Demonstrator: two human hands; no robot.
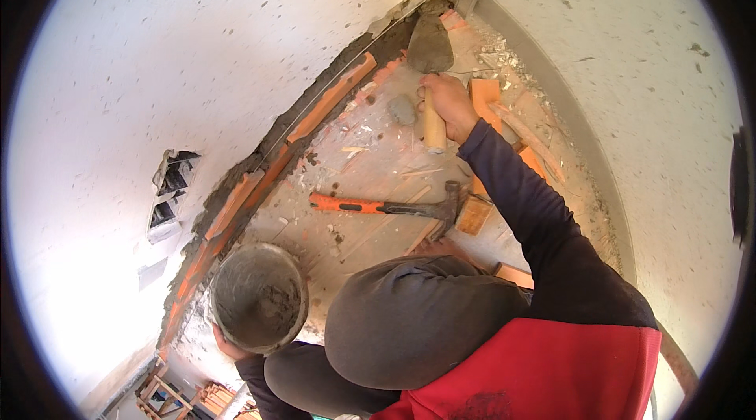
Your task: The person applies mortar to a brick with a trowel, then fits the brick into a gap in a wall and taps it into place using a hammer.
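Note:
My right hand (452, 105) is closed round the wooden handle of a trowel (431, 46). Its grey blade points into the far corner, and its tip is close to wet mortar (435, 6) there. At the lower left, my left hand (227, 343) supports a round bucket (233, 278) from its outer side; part of that hand is hidden behind it. Grey mortar (272, 311) lies inside the bucket. Along the foot of the left wall runs a mortar bed with a row of orange brick pieces (335, 97), and a taut string (339, 72) passes above them.
A claw hammer (362, 205) with an orange and black handle lies on the debris-strewn floor before my knees. Loose orange bricks (474, 215) and wood scraps (528, 140) lie near my right forearm. The left wall has a broken hole (172, 187). More bricks (216, 396) sit at the lower left.

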